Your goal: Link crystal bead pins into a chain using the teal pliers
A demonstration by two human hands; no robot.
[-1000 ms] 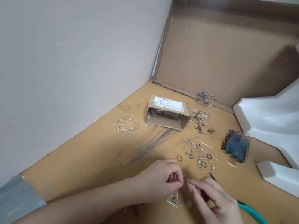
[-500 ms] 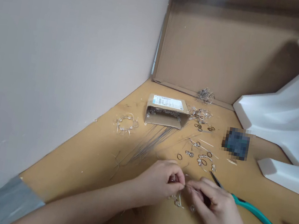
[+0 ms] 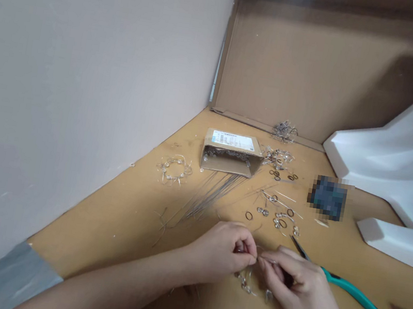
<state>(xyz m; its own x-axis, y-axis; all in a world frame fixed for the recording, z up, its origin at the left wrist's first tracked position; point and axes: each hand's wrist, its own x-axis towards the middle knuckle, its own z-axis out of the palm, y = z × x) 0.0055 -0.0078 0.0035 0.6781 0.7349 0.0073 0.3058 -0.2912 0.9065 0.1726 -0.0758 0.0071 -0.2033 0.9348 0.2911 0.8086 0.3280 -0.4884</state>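
Note:
My left hand (image 3: 227, 249) is closed in a pinch on a thin wire strung with clear beads (image 3: 245, 285), which hangs below its fingertips. Right beside it, my right hand (image 3: 295, 277) pinches the wire too, thumb and forefinger pressed together. A small gap separates the two sets of fingertips. Part of the beaded wire is hidden behind my fingers. Long-nose pliers (image 3: 351, 292) with teal handles lie to the right of my right hand, their dark tips pointing away from me.
Thin grey wires (image 3: 210, 197) lie in front of an open cardboard box (image 3: 230, 165) of clear beads. A beaded wire ring (image 3: 164, 173) rests to the left. Dark small rings (image 3: 249, 216) and bead pieces are scattered beyond my hands. White foam (image 3: 392, 241) bounds the right side, a pale wall (image 3: 104, 81) the left.
The hanging beads have swung slightly downward and right under my hands. My fingertips stay close together, with the grips otherwise looking the same.

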